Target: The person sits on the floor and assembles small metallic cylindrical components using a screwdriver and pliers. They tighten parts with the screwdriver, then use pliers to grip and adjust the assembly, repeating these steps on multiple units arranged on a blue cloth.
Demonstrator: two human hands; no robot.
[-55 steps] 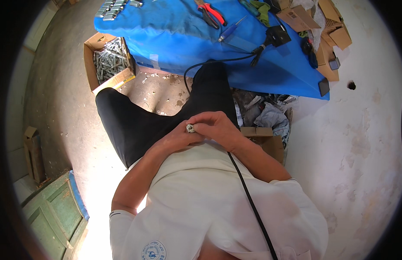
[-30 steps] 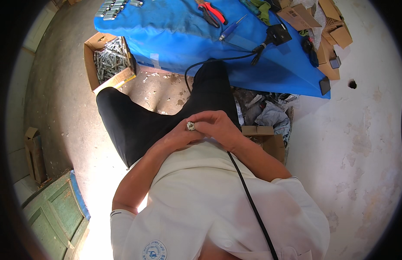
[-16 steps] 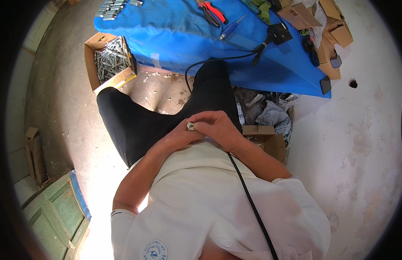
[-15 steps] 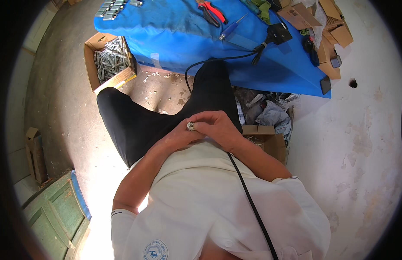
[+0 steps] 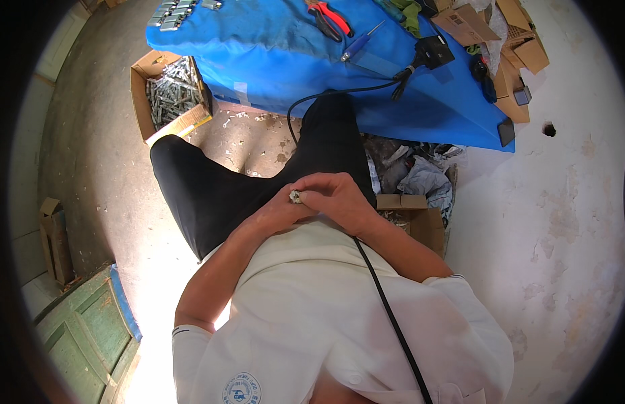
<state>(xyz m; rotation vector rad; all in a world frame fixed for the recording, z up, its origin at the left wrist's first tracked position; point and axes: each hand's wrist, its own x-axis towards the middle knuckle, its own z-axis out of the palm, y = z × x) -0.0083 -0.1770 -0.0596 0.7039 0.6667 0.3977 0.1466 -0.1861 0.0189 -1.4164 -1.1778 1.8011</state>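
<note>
Both hands meet in front of my lap, over the white shirt's lower edge. A small silvery metal part [image 5: 295, 196] pokes out between them, with most of it hidden. My left hand [image 5: 275, 213] is closed around it from the left and below. From the other side, my right hand [image 5: 336, 199] is closed too, its thumb and forefinger pressed against the part. The part is too small and covered to tell its kind.
A blue-covered table [image 5: 258, 67] ahead bears red-handled pliers [image 5: 331, 21], a screwdriver [image 5: 359, 45] and several metal blocks [image 5: 174, 15]. A carton of metal pieces [image 5: 142, 101] stands at left. Another open carton [image 5: 427, 229] sits right. A black cable [image 5: 386, 299] crosses my shirt.
The small metal part and my fingers have shifted very slightly to the left. Both hands keep their hold, and the surroundings look the same.
</note>
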